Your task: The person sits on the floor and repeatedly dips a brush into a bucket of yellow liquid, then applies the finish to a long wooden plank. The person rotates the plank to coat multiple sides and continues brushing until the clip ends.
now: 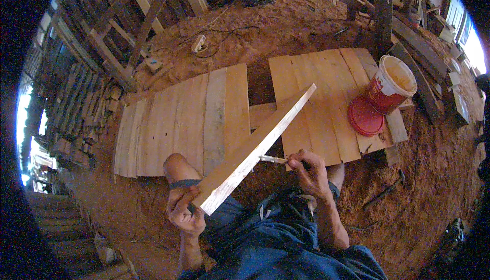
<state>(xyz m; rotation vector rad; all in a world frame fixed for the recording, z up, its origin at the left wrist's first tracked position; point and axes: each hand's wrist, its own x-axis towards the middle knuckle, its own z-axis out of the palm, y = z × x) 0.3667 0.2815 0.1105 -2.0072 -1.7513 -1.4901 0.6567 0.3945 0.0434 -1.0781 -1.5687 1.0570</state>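
My left hand (186,212) is closed round the near end of a long wooden board (240,155), which slants up and away to the right. The board's narrow edge faces me and looks wet and whitish. Between the fingers of my right hand (309,172) is a thin pale stick (274,159), its far tip touching or very near that edge about midway along. Whether the tip has bristles, I cannot tell. At the right, a red and white bucket (389,83) with a yellowish inside stands open beside its round red lid (366,118).
Two panels of planks lie ahead, a left one (168,122) and a right one (319,111), with a gap between. A hammer (385,191) rests on the reddish dirt floor at right. Stacked timber (76,111) lines the left; a wooden post (383,15) stands at far right.
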